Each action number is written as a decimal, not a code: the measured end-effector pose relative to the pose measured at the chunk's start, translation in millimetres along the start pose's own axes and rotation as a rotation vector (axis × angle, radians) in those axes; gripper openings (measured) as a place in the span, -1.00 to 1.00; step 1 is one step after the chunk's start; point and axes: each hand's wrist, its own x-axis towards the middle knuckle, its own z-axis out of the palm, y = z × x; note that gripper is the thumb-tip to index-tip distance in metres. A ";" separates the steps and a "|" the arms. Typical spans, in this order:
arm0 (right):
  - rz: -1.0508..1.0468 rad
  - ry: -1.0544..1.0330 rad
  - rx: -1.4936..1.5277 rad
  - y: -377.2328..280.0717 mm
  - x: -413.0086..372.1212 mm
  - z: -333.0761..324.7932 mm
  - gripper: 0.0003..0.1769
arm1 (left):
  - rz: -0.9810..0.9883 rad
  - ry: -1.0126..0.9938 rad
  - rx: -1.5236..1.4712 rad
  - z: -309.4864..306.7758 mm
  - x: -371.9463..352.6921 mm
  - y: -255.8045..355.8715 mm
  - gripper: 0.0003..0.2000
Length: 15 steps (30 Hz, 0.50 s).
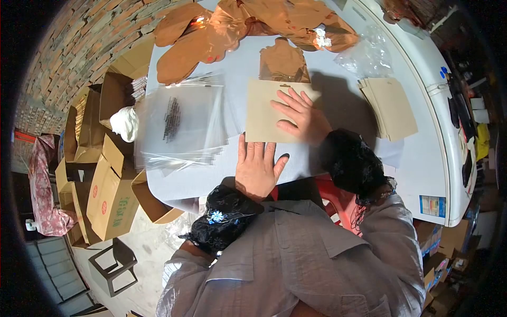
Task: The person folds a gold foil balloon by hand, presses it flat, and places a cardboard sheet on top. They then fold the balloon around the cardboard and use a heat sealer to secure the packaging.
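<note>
A tan cardboard card (260,108) with a small hanging slot near its far edge lies on the white tabletop in front of me. My right hand (302,117) rests over the card's right part, fingers spread and flat. My left hand (257,171) lies palm down on the table, fingers extended, their tips at the card's near edge. Just beyond the card, a folded rose-gold foil piece (282,59) shows, its near end meeting the card's far edge. To the left is a stack of clear plastic bags (198,119) with dark print. More tan cards (393,108) are stacked at right.
Large rose-gold foil balloons (224,31) spread over the table's far side. Crumpled clear plastic (369,55) lies at the far right. Open cardboard boxes (113,198) stand left of the table, near a small dark stool (113,267). A white appliance-like body (428,158) borders the right.
</note>
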 end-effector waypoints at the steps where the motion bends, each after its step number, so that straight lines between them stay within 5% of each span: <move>1: 0.002 0.005 0.005 -1.0 -0.4 -0.4 -0.40 | 0.001 -0.001 0.006 0.1 0.1 0.2 -0.42; 15: -0.006 0.027 -0.008 -3.8 0.3 -3.1 -0.40 | 0.010 -0.025 -0.023 -0.1 -1.7 -2.3 -0.43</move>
